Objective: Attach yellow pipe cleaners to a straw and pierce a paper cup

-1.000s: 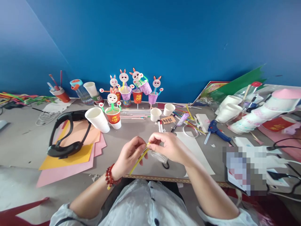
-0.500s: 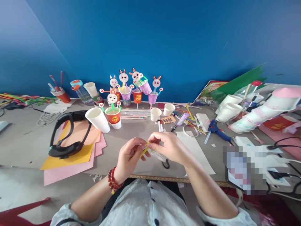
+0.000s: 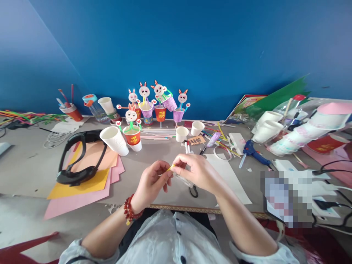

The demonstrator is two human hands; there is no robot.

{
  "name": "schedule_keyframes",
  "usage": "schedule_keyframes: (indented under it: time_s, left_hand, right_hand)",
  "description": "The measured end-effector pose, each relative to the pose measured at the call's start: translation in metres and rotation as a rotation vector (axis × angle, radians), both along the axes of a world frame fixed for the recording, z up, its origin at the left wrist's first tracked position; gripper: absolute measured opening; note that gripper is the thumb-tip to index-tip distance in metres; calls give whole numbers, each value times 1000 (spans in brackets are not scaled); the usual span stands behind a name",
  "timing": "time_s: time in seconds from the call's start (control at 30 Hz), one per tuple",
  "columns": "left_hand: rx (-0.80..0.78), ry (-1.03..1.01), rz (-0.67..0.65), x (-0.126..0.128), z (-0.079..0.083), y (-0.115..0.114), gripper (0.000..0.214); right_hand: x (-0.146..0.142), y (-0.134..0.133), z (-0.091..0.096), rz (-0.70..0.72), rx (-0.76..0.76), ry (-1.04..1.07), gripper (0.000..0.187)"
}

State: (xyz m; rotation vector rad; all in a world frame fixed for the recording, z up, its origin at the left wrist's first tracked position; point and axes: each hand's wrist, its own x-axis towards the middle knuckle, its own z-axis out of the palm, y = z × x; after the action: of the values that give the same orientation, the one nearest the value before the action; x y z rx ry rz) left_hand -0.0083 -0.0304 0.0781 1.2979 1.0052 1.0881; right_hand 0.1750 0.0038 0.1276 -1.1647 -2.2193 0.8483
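Over the near edge of the table my left hand (image 3: 150, 184) and my right hand (image 3: 194, 170) meet fingertip to fingertip. Both pinch a thin yellow straw (image 3: 170, 168); only a short piece shows between the fingers, the rest is hidden inside my left hand. Under my right hand lie a pair of scissors (image 3: 193, 190) and a clear tube. A white sheet of paper (image 3: 229, 176) lies just right of my right hand.
Bunny-faced paper cup figures (image 3: 154, 106) stand at the back by the blue wall. White cups (image 3: 114, 140), a black headset (image 3: 79, 156) on coloured paper, markers (image 3: 187, 146), a blue glue gun (image 3: 254, 153) and stacked cups (image 3: 299, 134) crowd the table.
The long yellow straw that hung down below my left hand has been drawn up into the fingers; only a short bit shows now. Both hands stay in place.
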Motion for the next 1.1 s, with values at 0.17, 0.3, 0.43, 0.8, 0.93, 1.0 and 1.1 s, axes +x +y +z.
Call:
schedule_keyframes:
  time_s: [0.17,0.3,0.43,0.8,0.93,1.0,1.1]
  left_hand:
    - [-62,-73,-32,-1,-3,0,29]
    - [-85,-122,-17,-3,-3,2,31]
    - [-100,-161,-17,-4,-2,4,32]
    - [-55,-90,-67,-3,-1,8,28]
    - [-89,-52,-127,-9,1,11,28]
    - [-89,-22,-148,-12,2,13,28]
    - [-58,59,-159,-15,4,15,27]
  right_hand:
    - [2,1,-3,25,-68,110,21]
    - [8,-3,-14,-27,-91,201,29]
    - [12,-9,-27,-45,-14,205,28]
    - [2,-4,-17,-11,93,155,18]
    - [3,-2,-15,10,116,111,19]
    - [2,-1,-15,15,126,104,17]
    - [1,-1,-16,15,149,91,14]
